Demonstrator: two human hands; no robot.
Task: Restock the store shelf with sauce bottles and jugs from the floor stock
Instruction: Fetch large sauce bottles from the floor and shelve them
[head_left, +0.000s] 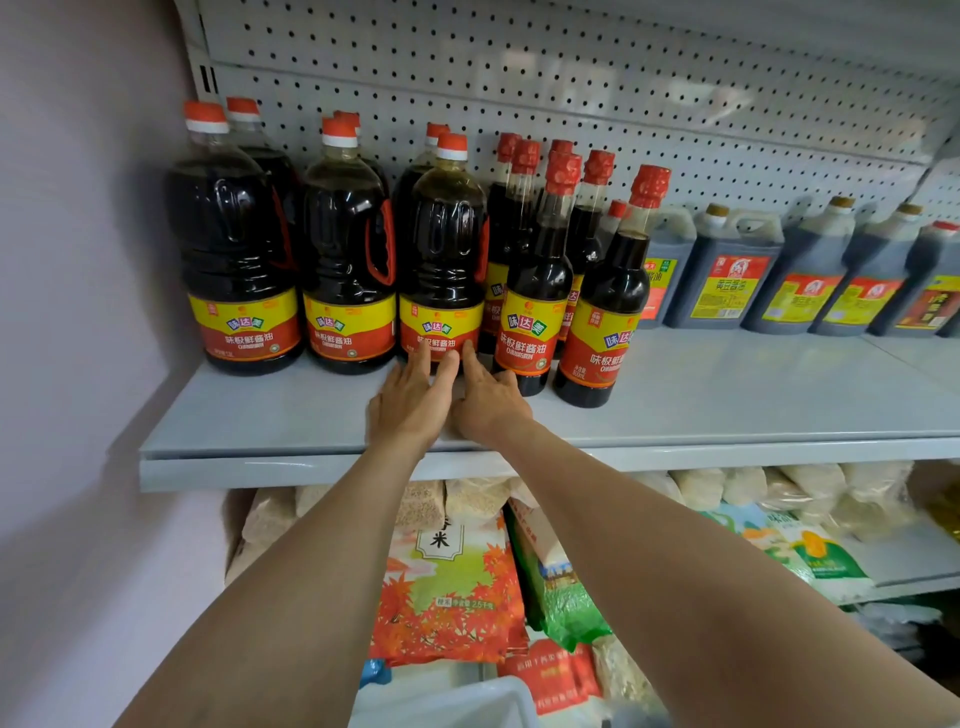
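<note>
Shelf (291, 431): a grey metal deck with a bare strip along its front lip; a wider bare stretch is seen to the right of the tall bottles, in front of the square jugs. Left end closed off by the wall (78, 312); rear closed by the pegboard back panel (571, 78).

Around: two large jugs (291, 249) with orange-and-white caps stand left of the handled one, more of the same behind. Slim tall bottles (540, 249) with red foil caps crowd just beside it on the right, one set forward toward the lip. Square handled jugs (727, 270) line the back right. Rice bags (447, 571) are stacked on the lower level.

Task item: the third front jug (441, 249), dark sauce, yellow-red label, upright, well back from the edge. Left hand (410, 400) and right hand (488, 400) are laid side by side, fingers (423, 356) straight and extended, tips touching the lower label and base of the jug; nothing is gripped.
</note>
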